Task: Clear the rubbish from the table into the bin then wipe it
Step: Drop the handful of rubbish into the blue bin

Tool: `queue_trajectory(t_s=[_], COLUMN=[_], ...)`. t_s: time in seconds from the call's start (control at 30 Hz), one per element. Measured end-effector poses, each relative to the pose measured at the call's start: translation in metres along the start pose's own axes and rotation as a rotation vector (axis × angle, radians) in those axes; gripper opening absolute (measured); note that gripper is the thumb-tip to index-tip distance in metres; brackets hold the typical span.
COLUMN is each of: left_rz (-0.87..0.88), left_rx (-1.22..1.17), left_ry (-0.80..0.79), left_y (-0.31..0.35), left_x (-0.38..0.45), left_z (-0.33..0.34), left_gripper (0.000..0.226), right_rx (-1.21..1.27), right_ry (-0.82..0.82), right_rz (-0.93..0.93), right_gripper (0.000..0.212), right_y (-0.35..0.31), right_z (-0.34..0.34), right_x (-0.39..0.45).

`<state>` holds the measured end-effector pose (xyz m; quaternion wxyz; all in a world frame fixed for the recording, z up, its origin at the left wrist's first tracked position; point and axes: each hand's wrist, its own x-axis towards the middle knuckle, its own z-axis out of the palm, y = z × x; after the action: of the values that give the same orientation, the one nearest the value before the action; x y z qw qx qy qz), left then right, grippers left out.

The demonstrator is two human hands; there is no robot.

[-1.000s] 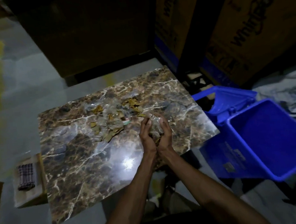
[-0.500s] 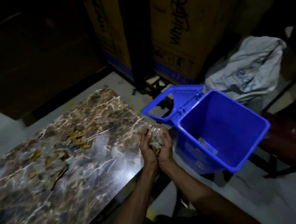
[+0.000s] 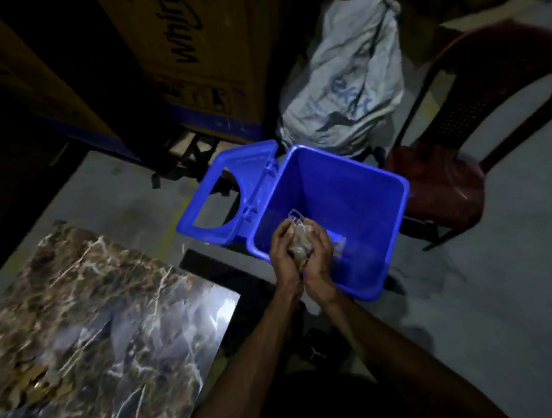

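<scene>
Both hands, left hand (image 3: pixel 284 252) and right hand (image 3: pixel 319 255), are cupped together, palms facing, grasping one clump of crumpled clear plastic and brown scraps (image 3: pixel 300 245) between them. They sit over the near rim of one blue square plastic bin (image 3: pixel 361 200), its hinged lid (image 3: pixel 229 193) swung open to the left. Left of the bin: one brown marble-pattern counter (image 3: pixel 110 325), glossy, with more brown scraps (image 3: pixel 31 377) at its left edge; count unclear, blurred. Behind the bin: two cardboard cartons (image 3: pixel 186 65), one grey-white sack (image 3: pixel 353 76). Right of the bin: one dark red plastic chair (image 3: pixel 450 175). Grey floor (image 3: pixel 494 289); dim room.
</scene>
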<state>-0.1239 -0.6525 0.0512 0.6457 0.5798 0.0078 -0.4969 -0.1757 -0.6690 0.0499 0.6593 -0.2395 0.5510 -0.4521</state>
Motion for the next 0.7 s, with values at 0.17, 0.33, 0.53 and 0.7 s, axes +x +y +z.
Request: queue_trajectory(t_s=[0.17,0.33,0.53,0.7], left_rz=[-0.122,-0.280,-0.348,-0.347], left_rx=[0.213,0.352,0.466,0.513], left_ry=[0.009,-0.001,-0.020,0.007], left_y=[-0.025,-0.049,-0.078,-0.086], left_x=[0.074,0.151,0.203,0.199], left_z=[0.034,0.038,0.022,0.009], left_gripper=[0.030,0.019,0.019,0.023], right_rx=[-0.212,-0.409,-0.357,-0.432], right_ry=[0.195,0.205,0.266,0.230], right_rz=[0.055,0.235,0.375,0.448], right_gripper=[0.012,0.026,0.035,0.025], right_y=[-0.002,0.010,0.024,0.028], right_z=[-0.017,-0.033,-0.051,-0.068], right_x=[0.077,0.145,0.177,0.174])
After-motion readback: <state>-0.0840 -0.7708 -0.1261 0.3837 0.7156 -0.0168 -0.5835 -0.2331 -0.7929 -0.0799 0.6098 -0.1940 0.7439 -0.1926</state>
